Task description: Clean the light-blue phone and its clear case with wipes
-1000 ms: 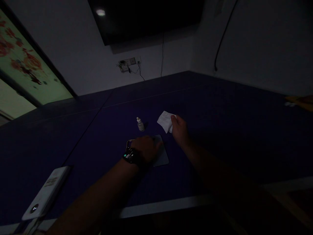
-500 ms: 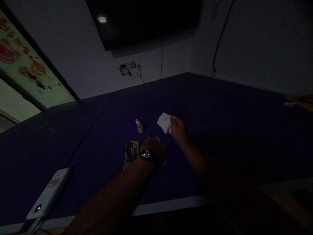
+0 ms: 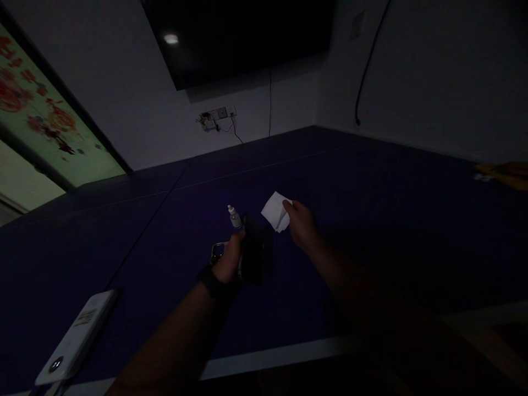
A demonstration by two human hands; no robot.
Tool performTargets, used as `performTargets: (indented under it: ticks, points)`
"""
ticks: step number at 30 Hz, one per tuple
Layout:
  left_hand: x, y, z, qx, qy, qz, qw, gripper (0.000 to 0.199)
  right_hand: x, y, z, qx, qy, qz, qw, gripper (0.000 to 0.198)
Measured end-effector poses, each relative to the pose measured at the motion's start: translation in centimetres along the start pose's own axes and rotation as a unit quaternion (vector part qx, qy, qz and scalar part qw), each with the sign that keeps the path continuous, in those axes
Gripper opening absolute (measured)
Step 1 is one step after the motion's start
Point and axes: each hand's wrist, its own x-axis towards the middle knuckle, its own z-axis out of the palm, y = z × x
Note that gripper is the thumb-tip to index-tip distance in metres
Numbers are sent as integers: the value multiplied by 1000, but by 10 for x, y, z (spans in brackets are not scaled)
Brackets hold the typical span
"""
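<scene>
My left hand [image 3: 231, 257], with a dark watch on the wrist, is closed on a dark phone [image 3: 253, 250] tilted up on its side. Its thumb lies along the near edge; the other fingers are hidden behind the phone. Partly covered by this hand is a phone case [image 3: 218, 251] with a large camera cutout, lying on the table. A small white-capped dropper bottle [image 3: 235, 218] stands just beyond the phone. My right hand [image 3: 303, 224] pinches a folded white tissue or cloth [image 3: 275, 211] between thumb and fingers, right of the phone.
The dark blue table [image 3: 165, 308] has a pale front edge. A long white device [image 3: 78, 335] with a round button and a cable lies at the left front. Sockets with plugs [image 3: 216, 116] and a large dark screen [image 3: 247, 38] are on the wall behind.
My left hand has lifted the phone from flat on the table and turned it up on its side. The tissue or cloth in my right hand has shifted slightly and lies more spread out.
</scene>
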Motion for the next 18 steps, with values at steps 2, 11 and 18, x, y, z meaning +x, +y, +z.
performTargets:
  ticks: [2,11,18]
  points:
    - [-10,-4,-7,-121,-23,-37,992,66,-2,-1,2,25,-10,20,999,35]
    - [-19,-30,-31,-407,-30,-1,913,54,-14,-1,2,47,-51,99,993,42]
    - [-15,-37,-38,-434,-98,26,895,59,-16,4,3,-1,-97,132,986,27]
